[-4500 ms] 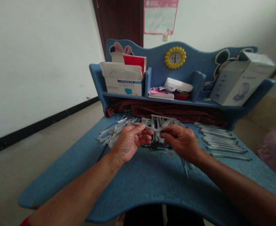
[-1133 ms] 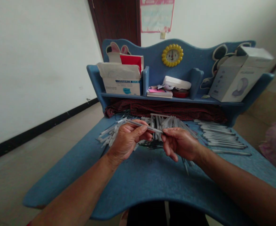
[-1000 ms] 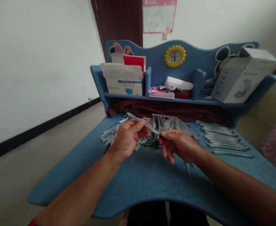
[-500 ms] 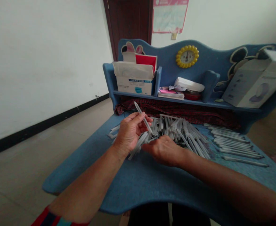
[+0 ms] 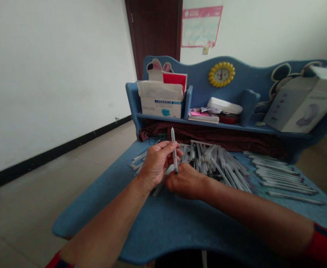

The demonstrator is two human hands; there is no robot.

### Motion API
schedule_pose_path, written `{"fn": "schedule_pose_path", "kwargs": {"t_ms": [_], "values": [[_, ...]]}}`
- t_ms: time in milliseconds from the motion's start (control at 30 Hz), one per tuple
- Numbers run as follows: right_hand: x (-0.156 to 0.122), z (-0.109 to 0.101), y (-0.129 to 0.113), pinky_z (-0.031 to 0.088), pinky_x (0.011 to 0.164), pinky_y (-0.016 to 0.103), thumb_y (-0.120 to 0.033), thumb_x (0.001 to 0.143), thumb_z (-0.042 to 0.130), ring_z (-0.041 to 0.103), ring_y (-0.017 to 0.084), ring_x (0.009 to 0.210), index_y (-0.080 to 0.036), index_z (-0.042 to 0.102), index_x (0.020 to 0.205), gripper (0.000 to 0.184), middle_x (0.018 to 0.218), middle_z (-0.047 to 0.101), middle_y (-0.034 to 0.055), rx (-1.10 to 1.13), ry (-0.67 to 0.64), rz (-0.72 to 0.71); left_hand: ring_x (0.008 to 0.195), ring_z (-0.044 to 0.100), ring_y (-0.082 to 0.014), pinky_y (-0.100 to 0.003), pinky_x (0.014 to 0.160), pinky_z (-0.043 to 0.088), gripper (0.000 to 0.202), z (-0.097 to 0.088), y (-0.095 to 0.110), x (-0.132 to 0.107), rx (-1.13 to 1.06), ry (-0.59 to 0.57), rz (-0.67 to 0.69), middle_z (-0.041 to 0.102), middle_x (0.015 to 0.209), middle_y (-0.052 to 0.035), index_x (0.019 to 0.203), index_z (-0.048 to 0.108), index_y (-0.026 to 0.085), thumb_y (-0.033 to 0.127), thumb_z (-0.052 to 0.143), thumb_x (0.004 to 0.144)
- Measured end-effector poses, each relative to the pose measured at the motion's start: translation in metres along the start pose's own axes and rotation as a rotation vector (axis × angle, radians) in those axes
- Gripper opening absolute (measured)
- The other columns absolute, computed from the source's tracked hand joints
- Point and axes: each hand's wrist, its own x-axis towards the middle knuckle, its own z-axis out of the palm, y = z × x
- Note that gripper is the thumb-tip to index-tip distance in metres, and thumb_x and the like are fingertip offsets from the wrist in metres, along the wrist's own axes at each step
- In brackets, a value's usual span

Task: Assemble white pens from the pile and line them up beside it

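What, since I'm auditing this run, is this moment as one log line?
left hand: holds pen, point up; right hand: by pen's dark end, contact unclear; pile: loose on table; pen row: right of pile

One left hand (image 5: 155, 162), one right hand (image 5: 186, 181), one held pen (image 5: 175, 157) (piled pens (image 5: 225, 163) uncountable), one clock (image 5: 221, 74).
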Motion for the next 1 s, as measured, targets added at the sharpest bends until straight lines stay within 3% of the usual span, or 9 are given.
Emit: {"fn": "schedule_pose_path", "kwargs": {"t_ms": [133, 300, 433, 567, 733, 1000], "values": [[-0.016, 0.007, 0.009, 0.039, 0.052, 0.026, -0.007, 0.083, 0.039, 0.060, 0.018, 0.060, -0.011, 0.060, 0.090, 0.023, 0.073, 0.067, 0.0099, 0.057, 0.038, -0.020, 0.049, 0.057, -0.0095, -0.020, 0.049, 0.045, 0.020, -0.002, 0.000, 0.002, -0.017, -0.002, 0.016, 0.066, 0.064, -0.0036, 0.078, 0.064, 0.012, 0.029, 0.070, 0.070], [-0.047, 0.011, 0.027, 0.034, 0.052, 0.023, -0.017, 0.081, 0.047, 0.054, 0.012, 0.056, -0.014, 0.059, 0.089, 0.015, 0.072, 0.064, 0.0051, 0.261, 0.286, 0.200, 0.053, 0.061, -0.0121, -0.021, 0.048, 0.047, 0.017, -0.007, 0.004, 0.005, -0.071, -0.043, 0.042, 0.068, 0.068, -0.0056, 0.077, 0.062, 0.012, 0.028, 0.066, 0.074], [-0.064, 0.008, 0.046, 0.035, 0.051, 0.020, -0.018, 0.077, 0.054, 0.050, 0.009, 0.051, -0.016, 0.057, 0.080, 0.006, 0.061, 0.058, -0.0011, 0.691, 0.527, 0.444, 0.060, 0.064, -0.0150, -0.025, 0.052, 0.051, 0.015, -0.006, 0.007, 0.004, -0.062, -0.037, 0.051, 0.070, 0.074, -0.0074, 0.075, 0.060, 0.013, 0.028, 0.061, 0.078], [-0.068, 0.002, 0.063, 0.032, 0.038, 0.019, -0.028, 0.075, 0.060, 0.047, 0.007, 0.038, -0.016, 0.054, 0.075, 0.013, 0.060, 0.061, -0.0015, 1.308, 0.714, 0.609, 0.055, 0.061, -0.0137, -0.023, 0.050, 0.049, 0.015, 0.000, 0.002, -0.001, 0.159, -0.114, 0.051, 0.068, 0.071, -0.0072, 0.072, 0.062, 0.013, 0.027, 0.063, 0.076], [-0.069, -0.004, 0.072, 0.037, 0.034, 0.020, -0.028, 0.070, 0.065, 0.051, 0.009, 0.034, -0.016, 0.055, 0.076, 0.017, 0.062, 0.067, 0.0000, 1.703, 0.888, 0.602, 0.048, 0.052, -0.0095, -0.019, 0.046, 0.040, 0.020, 0.008, -0.008, -0.011, 0.457, -0.302, 0.080, 0.064, 0.062, -0.0042, 0.070, 0.065, 0.014, 0.031, 0.060, 0.080], [-0.068, -0.005, 0.072, 0.038, 0.031, 0.019, -0.027, 0.069, 0.067, 0.052, 0.010, 0.032, -0.015, 0.055, 0.074, 0.018, 0.060, 0.068, 0.0010, 1.819, 0.898, 0.569, 0.050, 0.048, -0.0082, -0.020, 0.051, 0.039, 0.029, 0.011, -0.007, -0.012, 0.673, -0.379, 0.110, 0.060, 0.058, -0.0001, 0.063, 0.062, 0.015, 0.034, 0.054, 0.083]]}}
